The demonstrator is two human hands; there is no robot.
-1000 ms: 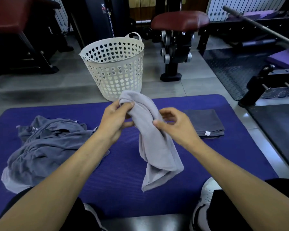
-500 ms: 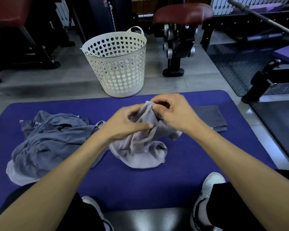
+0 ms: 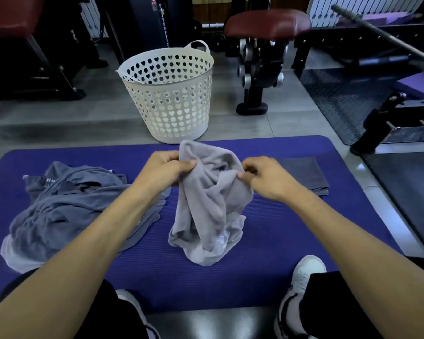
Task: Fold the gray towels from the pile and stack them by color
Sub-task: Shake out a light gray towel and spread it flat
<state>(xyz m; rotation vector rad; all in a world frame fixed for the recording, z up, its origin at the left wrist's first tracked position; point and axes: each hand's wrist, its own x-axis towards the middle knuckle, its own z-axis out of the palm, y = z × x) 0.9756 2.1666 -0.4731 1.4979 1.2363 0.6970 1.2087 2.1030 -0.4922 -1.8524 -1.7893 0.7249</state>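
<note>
Pinching a light gray towel (image 3: pixel 209 206) at its top, the left hand (image 3: pixel 163 171) and right hand (image 3: pixel 267 178) each hold a bunch of cloth between thumb and curled fingers, the two grips close together over the middle of the purple exercise mat (image 3: pixel 291 231). Half a second ago the hands were lower and almost touching, with the towel slumped in a heap on the mat; now they have risen and drawn a little apart, so the cloth hangs down between them in a twisted column, its lower end resting crumpled on the mat. This suggests the person is hunting for an edge or corners to open the towel out, so the fold itself has not yet begun. The towel looks soft and limp, pale gray, heavily creased, with no straight edge showing. Toward the mat's left edge lies the pile of unfolded towels (image 3: pixel 69 206), darker blue-gray and rumpled, with a paler one showing underneath. Near the far right corner of the mat sits a flat stack of folded dark gray towels (image 3: pixel 309 174), partly hidden by the right hand. Beyond the mat's far edge stands a white perforated laundry basket (image 3: pixel 169 94) on the floor.
</note>
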